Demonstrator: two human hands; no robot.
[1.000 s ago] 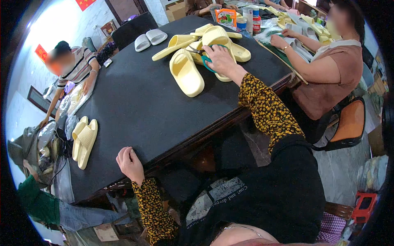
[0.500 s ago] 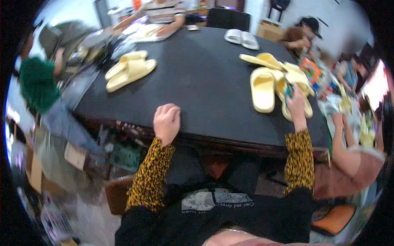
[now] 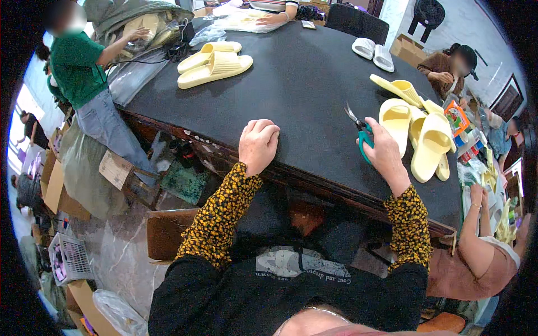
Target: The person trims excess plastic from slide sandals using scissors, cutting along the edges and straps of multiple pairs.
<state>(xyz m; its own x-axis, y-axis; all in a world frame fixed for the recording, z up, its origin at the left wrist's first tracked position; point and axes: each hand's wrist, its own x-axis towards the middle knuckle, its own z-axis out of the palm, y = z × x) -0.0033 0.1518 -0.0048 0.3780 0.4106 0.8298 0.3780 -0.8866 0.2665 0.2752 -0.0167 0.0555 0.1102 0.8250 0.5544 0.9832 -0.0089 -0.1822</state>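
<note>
My left hand (image 3: 258,145) rests at the near edge of the dark table (image 3: 302,106), its fingers curled in and nothing showing in them. My right hand (image 3: 384,154) is closed around the teal handles of a pair of scissors (image 3: 365,136). The blades stick out past the fingers, away from me and a little to the left, above the tabletop. Just right of that hand lies a loose heap of pale yellow slippers (image 3: 394,120), some overlapping. One slipper (image 3: 432,147) leans across others with its sole end toward me.
Farther left sits another yellow pair (image 3: 216,71); white slippers (image 3: 373,52) lie at the far right. A person in green (image 3: 78,64) handles bagged goods at left. Other people work at the far side and right. A wooden stool (image 3: 120,171) and white basket (image 3: 73,257) stand left.
My right hand has drawn left, off the slipper heap, with the scissors now over bare tabletop. The view has shifted, and my left hand stays curled at the table edge.
</note>
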